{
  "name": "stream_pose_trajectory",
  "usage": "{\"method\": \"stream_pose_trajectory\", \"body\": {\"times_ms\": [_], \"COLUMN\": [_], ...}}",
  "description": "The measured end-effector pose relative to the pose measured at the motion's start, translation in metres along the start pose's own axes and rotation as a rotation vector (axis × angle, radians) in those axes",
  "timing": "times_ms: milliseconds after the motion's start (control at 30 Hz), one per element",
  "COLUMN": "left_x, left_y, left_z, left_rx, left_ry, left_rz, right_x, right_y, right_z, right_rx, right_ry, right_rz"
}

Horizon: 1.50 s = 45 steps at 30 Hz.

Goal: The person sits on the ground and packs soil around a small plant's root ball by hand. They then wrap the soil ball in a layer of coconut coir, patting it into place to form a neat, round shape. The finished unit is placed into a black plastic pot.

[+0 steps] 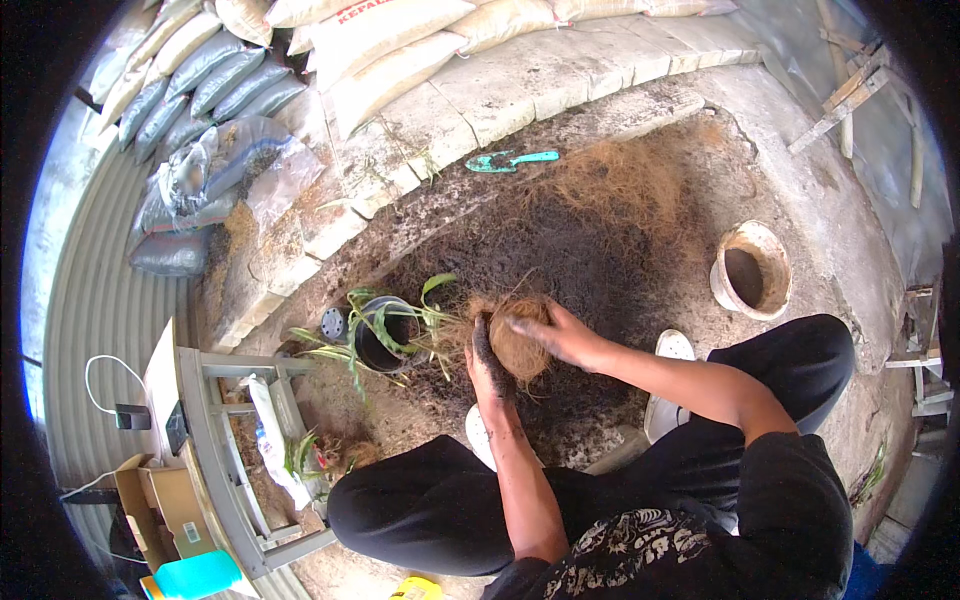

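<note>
Between my two hands is a rounded ball [519, 356] wrapped in brown fibre, likely coconut coir. My left hand [489, 371], dark with soil, cups its left side. The fingers of my right hand [564, 336] press on its upper right side. A leafy green plant [437, 315] spreads leftward from beside the ball; where its stems meet the fibre is hidden by my left hand. Some leaves hang over a black plastic pot [375, 352] on the ground. Dark soil [577, 262] lies beneath and beyond my hands.
A turquoise hand trowel [514, 160] lies past the soil, near loose brown fibre [630, 184]. To the right stands a whitish tub [752, 270] with dark contents. Filled sacks [405, 71] line the concrete ledge [517, 82]. A wooden table frame [247, 457] stands at left.
</note>
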<state>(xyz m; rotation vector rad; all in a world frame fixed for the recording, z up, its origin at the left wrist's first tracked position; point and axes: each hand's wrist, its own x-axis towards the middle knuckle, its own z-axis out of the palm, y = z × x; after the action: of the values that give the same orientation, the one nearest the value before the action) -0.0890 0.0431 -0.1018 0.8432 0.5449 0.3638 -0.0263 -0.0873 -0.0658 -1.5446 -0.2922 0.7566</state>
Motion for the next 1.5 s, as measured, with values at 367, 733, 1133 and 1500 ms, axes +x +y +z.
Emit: {"method": "stream_pose_trajectory", "body": {"times_ms": [367,733,1133,1500], "left_x": [0.005,-0.004,0.004,0.006], "left_y": [0.006,0.020,0.000,-0.001], "left_z": [0.009,0.012,0.001,0.000], "left_rx": [-0.043,-0.074,-0.190,-0.062], "left_ry": [0.073,-0.183,0.084,0.041], "left_rz": [0.008,0.069,-0.037,0.091], "right_x": [0.003,0.010,-0.002,-0.005], "right_y": [0.005,0.035,-0.021,0.001], "right_z": [-0.014,-0.009,-0.016,-0.012], "right_rx": [-0.190,0.103,-0.203,-0.917], "right_ry": [0.079,-0.133,-0.049,0.063], "right_rz": [-0.178,-0.271,0.076,-0.515]}}
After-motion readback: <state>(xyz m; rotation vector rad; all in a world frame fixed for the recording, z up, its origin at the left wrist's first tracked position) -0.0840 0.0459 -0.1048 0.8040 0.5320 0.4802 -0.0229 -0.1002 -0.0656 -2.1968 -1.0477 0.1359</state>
